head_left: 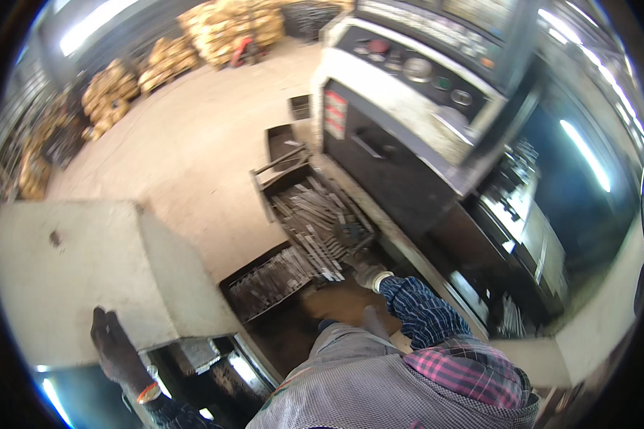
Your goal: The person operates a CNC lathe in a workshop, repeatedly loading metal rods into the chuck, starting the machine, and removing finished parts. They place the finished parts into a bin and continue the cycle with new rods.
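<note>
My left hand [113, 349], in a dark glove, is at the lower left with its fingers stretched out. It lies against or just in front of the pale machine housing [79, 272]; whether it touches is unclear. In a greyish glove, my right hand [368, 273] reaches down to the near end of a metal bin [275, 187] filled with long thin metal bars [315, 214]. Motion blurs its fingers, so a grip on anything cannot be made out. Beside that bin, a lower dark tray [229, 286] holds more upright or slanted metal pieces [268, 282].
A machine with a control panel [415, 70] stands on the right, its open work area [511, 207] lit inside. Small dark bins [283, 139] stand beyond the bars. Stacked yellowish sacks [232, 28] and a red pallet jack [245, 51] are across the concrete floor [164, 143].
</note>
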A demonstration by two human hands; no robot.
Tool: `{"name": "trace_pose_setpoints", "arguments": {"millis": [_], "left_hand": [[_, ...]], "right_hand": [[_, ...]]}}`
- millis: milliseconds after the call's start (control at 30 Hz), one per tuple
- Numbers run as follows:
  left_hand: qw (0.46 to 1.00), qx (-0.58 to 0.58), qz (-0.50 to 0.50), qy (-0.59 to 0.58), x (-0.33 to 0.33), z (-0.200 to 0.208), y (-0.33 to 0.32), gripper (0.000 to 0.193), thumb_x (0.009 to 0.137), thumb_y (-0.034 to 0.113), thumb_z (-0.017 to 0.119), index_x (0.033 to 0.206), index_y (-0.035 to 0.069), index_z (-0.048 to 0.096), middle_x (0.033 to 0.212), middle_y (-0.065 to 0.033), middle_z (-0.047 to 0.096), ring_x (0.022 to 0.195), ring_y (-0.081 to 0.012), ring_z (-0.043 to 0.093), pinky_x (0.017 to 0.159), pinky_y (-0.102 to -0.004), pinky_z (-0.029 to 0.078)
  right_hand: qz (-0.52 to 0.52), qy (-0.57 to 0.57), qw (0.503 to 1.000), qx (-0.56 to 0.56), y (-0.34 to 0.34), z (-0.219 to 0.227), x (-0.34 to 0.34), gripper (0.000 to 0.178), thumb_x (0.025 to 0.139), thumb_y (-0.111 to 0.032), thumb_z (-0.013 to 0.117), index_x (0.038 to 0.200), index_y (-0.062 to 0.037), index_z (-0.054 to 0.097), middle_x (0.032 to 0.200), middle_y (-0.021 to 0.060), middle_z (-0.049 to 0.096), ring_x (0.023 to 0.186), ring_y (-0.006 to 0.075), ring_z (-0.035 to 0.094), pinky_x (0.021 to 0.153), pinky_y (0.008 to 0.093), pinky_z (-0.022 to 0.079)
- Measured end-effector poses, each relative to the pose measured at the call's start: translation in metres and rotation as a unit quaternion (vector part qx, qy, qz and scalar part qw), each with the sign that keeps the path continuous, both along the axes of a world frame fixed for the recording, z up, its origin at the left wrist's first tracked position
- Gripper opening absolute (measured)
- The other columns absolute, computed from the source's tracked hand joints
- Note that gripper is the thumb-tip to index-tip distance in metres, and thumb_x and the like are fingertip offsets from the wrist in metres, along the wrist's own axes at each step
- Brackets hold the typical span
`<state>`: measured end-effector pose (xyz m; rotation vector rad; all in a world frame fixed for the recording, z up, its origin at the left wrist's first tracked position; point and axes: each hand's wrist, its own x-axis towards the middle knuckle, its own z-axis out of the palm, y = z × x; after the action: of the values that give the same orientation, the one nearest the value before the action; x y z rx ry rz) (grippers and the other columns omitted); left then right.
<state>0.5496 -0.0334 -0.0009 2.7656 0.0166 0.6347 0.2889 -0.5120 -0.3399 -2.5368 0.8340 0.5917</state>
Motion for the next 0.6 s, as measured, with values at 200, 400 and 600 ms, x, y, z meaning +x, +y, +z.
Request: {"name": "trace_pose_setpoints", "arguments": {"millis": [200, 400, 600], "left_hand": [[0.995, -0.012, -0.061, -0.079, 0.008, -0.018, 0.019, 0.042, 0.105, 0.035, 0.055, 0.138, 0.009, 0.061, 0.143, -0.0058, 0.061, 0.128, -0.0229, 0.060, 0.103, -0.0350, 0.048], [0.977, 0.018, -0.029, -0.211, -0.027, 0.002, -0.025, 0.038, 0.098, 0.050, 0.065, 0.109, 0.017, 0.079, 0.110, -0.0036, 0.077, 0.094, -0.0218, 0.074, 0.073, -0.0326, 0.058], [0.977, -0.038, -0.082, -0.196, -0.047, 0.006, -0.051, 0.037, 0.101, 0.036, 0.065, 0.120, 0.005, 0.073, 0.112, -0.0102, 0.075, 0.094, -0.0208, 0.072, 0.075, -0.0312, 0.057]], "right_hand": [[-0.168, -0.060, 0.984, -0.007, 0.015, 0.022, -0.173, 0.056, 0.098, -0.027, 0.052, 0.153, -0.0207, 0.042, 0.154, 0.0175, 0.048, 0.140, 0.0364, 0.047, 0.116, 0.0452, 0.039], [-0.509, -0.163, 0.845, -0.018, 0.017, -0.010, -0.353, 0.041, 0.092, -0.022, 0.066, 0.130, -0.0055, 0.066, 0.131, 0.0213, 0.066, 0.126, 0.0380, 0.060, 0.108, 0.0428, 0.047], [-0.685, -0.219, 0.687, -0.110, -0.002, -0.014, -0.415, 0.048, 0.090, -0.024, 0.072, 0.132, -0.0035, 0.065, 0.133, 0.0209, 0.066, 0.128, 0.0343, 0.061, 0.112, 0.0402, 0.045]]}}
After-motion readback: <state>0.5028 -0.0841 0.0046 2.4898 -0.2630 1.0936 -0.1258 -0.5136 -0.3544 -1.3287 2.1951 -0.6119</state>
